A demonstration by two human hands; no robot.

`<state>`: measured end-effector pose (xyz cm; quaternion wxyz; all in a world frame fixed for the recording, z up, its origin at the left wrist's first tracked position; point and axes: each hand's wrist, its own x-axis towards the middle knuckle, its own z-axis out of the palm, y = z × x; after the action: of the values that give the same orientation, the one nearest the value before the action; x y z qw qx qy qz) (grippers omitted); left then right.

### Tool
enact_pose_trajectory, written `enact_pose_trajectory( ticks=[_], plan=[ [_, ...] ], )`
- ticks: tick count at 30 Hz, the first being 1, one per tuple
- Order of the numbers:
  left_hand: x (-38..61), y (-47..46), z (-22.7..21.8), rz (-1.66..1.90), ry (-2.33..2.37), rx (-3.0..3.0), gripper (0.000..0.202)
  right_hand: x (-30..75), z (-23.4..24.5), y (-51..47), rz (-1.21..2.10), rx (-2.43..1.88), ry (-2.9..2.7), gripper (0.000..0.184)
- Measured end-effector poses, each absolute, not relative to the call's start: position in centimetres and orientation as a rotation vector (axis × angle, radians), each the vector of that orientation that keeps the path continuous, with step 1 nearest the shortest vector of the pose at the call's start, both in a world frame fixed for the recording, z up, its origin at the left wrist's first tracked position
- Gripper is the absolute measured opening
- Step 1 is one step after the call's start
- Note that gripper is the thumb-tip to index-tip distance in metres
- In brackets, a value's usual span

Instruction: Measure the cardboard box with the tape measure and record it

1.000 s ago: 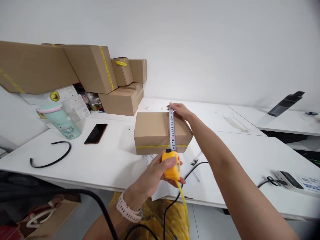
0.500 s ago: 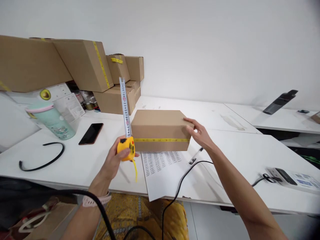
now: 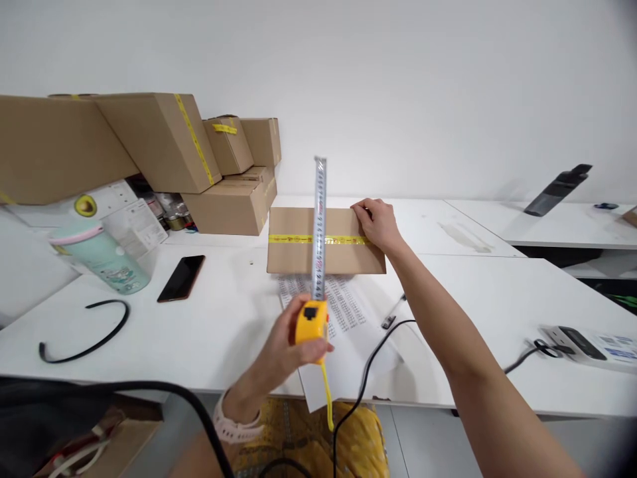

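Observation:
My left hand [image 3: 291,348] is closed around a yellow tape measure [image 3: 312,323]. Its metal blade [image 3: 319,226] sticks out away from me, in front of the cardboard box as I see it; whether it touches the box I cannot tell. A yellow wrist strap hangs from the case. My right hand [image 3: 379,226] grips the upper right edge of the cardboard box [image 3: 293,257], thumb and fingers bent over it. Yellow tape runs across the box face turned toward me. Under and before the box lies a printed sheet [image 3: 343,332] with columns of small text.
Stacked cardboard boxes [image 3: 223,206] stand at the back left. Left of me are a mint tumbler [image 3: 107,255], a phone [image 3: 182,279] and a black curved strip [image 3: 117,325]. A power strip [image 3: 592,345] and a dark bottle [image 3: 557,190] are on the right. A black cable [image 3: 365,375] crosses the front edge.
My left hand has brought the tape measure rightward, from beside the box to in front of it. The box has tipped, showing its taped face more fully, and my right hand has shifted slightly up with it.

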<state>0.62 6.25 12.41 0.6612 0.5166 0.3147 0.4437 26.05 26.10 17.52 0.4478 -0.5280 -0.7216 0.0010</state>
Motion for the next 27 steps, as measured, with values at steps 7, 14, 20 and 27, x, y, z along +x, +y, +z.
enact_pose_trajectory(
  ticks=[7, 14, 20, 27],
  plan=[
    [3.9, 4.8, 9.3, 0.893, 0.677, 1.014, 0.058, 25.6, 17.9, 25.9, -0.149, -1.284, -1.872, 0.039],
    [4.1, 4.1, 8.1, 0.876, 0.690, 0.972, 0.062, 25.4, 17.9, 26.4, -0.346, -1.318, -2.072, 0.055],
    [4.2, 4.6, 6.2, 0.851, 0.697, 0.997, 0.066, 25.2, 17.7, 26.6, -0.452, -1.377, -2.134, 0.055],
    [4.0, 5.1, 3.7, 0.839, 0.789, 1.103, 0.075, 25.2, 17.2, 26.5, -0.494, -1.310, -2.112, 0.050]
  ],
)
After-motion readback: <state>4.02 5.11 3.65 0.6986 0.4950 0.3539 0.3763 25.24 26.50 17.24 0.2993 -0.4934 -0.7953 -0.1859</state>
